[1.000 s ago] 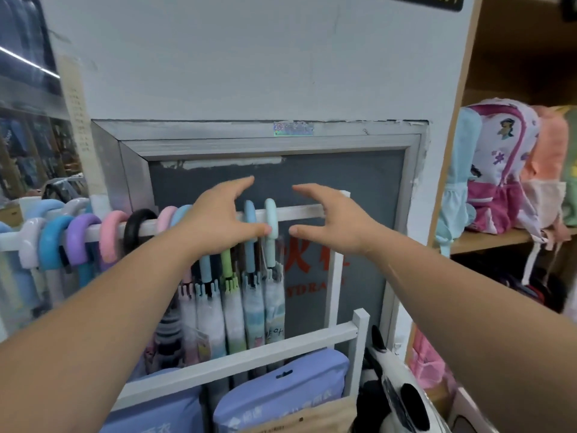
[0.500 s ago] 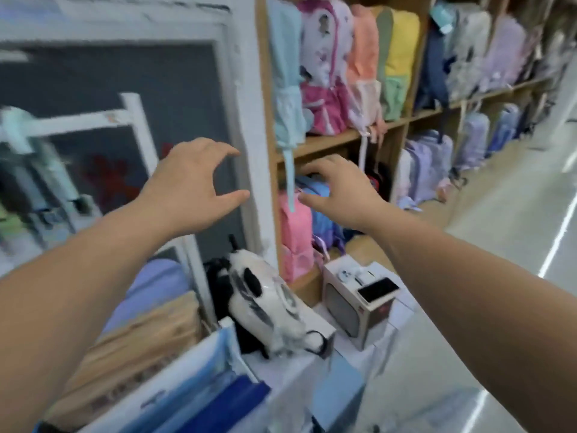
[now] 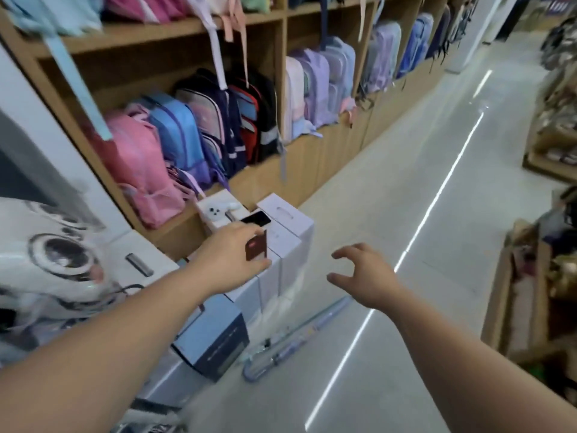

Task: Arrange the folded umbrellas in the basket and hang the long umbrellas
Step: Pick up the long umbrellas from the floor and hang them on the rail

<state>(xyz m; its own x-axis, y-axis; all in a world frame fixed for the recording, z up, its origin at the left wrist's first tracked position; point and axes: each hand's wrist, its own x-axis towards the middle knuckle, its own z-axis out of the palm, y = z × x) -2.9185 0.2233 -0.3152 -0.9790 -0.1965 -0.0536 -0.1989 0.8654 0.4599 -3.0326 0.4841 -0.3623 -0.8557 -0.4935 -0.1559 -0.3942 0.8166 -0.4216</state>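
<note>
A long lavender umbrella (image 3: 298, 336) lies closed on the grey floor, its hooked handle toward me and its tip pointing away to the right. My right hand (image 3: 365, 276) hovers above the tip end, fingers spread and curled, holding nothing. My left hand (image 3: 231, 257) is stretched out in front of a row of white boxes (image 3: 290, 221), also holding nothing. Neither hand touches the umbrella. The umbrella rack and the basket are out of view.
A dark phone (image 3: 256, 218) lies on the white boxes. A blue-grey box (image 3: 215, 342) stands on the floor beside the umbrella handle. Wooden shelves with backpacks (image 3: 175, 142) run along the left, a panda-faced bag (image 3: 46, 260) sits nearest, and low wooden displays (image 3: 530, 292) line the right.
My view has swung right and down, away from the rack of hanging umbrellas to the aisle floor. Both hands have dropped lower and stay apart with nothing in them.
</note>
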